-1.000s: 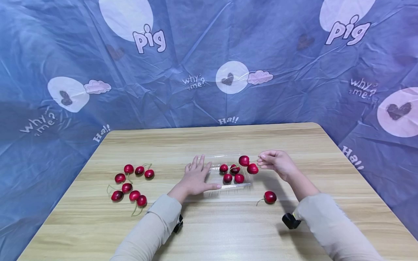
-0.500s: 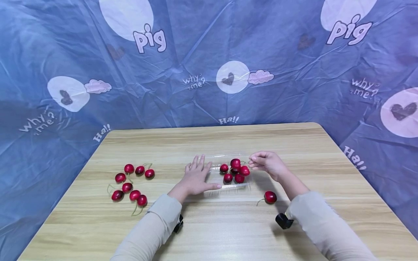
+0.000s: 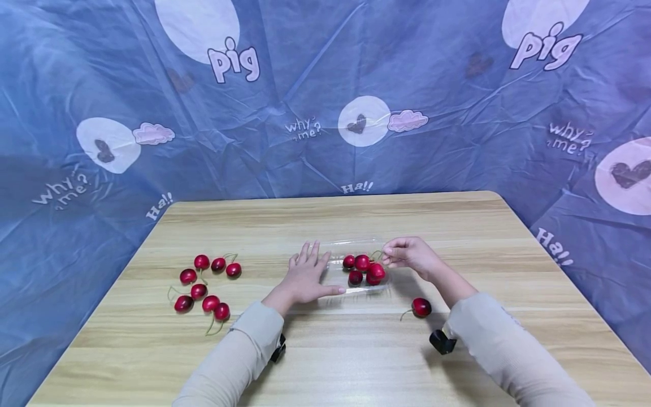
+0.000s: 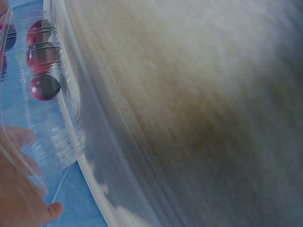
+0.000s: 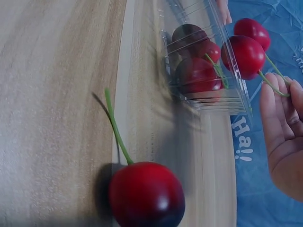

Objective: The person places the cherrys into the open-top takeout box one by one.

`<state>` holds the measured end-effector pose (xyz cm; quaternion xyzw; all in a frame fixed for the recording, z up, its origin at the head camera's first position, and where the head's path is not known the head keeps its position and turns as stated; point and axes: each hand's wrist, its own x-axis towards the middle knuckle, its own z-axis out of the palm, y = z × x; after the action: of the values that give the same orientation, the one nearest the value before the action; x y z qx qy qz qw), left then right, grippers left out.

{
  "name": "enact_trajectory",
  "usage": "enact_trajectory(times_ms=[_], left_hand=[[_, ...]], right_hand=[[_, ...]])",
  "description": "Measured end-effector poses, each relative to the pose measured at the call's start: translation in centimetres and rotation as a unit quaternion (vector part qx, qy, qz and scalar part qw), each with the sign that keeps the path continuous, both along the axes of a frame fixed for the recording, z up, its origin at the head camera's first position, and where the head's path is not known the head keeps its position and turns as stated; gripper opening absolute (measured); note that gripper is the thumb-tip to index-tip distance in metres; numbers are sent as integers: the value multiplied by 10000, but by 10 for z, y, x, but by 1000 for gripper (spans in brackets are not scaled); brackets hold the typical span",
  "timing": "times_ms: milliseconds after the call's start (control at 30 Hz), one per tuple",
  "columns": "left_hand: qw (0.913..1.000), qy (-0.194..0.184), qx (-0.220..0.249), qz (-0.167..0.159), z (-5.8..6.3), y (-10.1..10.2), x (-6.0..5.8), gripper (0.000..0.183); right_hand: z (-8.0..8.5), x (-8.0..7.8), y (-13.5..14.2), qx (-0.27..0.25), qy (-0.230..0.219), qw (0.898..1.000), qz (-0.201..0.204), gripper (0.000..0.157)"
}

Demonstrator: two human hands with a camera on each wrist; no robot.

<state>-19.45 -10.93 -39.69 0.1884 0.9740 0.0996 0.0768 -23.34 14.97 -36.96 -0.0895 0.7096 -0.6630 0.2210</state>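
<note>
A clear plastic box [image 3: 333, 277] lies on the table with several red cherries [image 3: 355, 277] inside; ridged walls show in both wrist views. My left hand [image 3: 305, 280] rests with fingers spread on its left end. At the right end my right hand [image 3: 409, 257] pinches the green stems [image 5: 273, 86] of a joined pair of cherries [image 5: 244, 56] between thumb and fingertips. In the right wrist view this pair hangs at the box's rim [image 5: 230, 61]. From the head, the pair overlaps the cherries in the box.
One loose cherry [image 3: 421, 307] with its stem lies on the wooden table [image 3: 330, 362], in front of my right hand. Off to the left lie several more cherries [image 3: 198, 291], some stemmed. Behind the table hangs a blue printed cloth [image 3: 285, 158].
My right hand has moved left and slightly down, bringing the pinched cherry pair from beside the box's right end to over it. My left hand has stayed in place.
</note>
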Motion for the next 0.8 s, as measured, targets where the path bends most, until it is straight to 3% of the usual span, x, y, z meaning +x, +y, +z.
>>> enact_trajectory(times_ms=[400, 800], left_hand=[[10000, 21, -3, -18, 2, 0, 0, 99], [10000, 44, -6, -40, 1, 0, 0, 99]], right_hand=[[4, -5, -8, 516, -183, 9962, 672, 23], [4, -9, -19, 1049, -19, 9895, 992, 24]])
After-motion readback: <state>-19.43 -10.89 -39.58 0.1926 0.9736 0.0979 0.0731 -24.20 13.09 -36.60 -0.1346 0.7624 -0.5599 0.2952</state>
